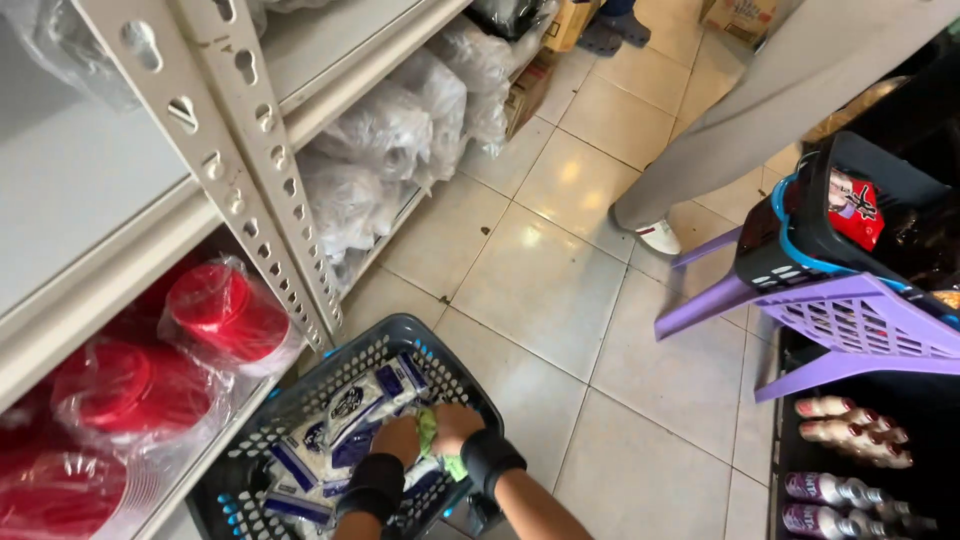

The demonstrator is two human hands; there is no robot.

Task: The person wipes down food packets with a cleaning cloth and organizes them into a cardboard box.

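Note:
Both my hands are low in the frame, inside a dark blue shopping basket (330,385) on the floor. My left hand (397,438) and my right hand (455,425) are closed together on a small green item (430,432) between them. Each wrist wears a black band. Under the hands lie several white and blue packets (352,408) that fill the basket.
A grey metal shelf rack (250,150) stands at the left, with stacks of red cups in plastic (215,310) below and white plastic-wrapped bundles (385,130) farther along. Another person's leg and shoe (655,232) stand on the tiled floor. A purple plastic stool (850,325) carries a black basket (800,250); bottles (850,430) lie beneath.

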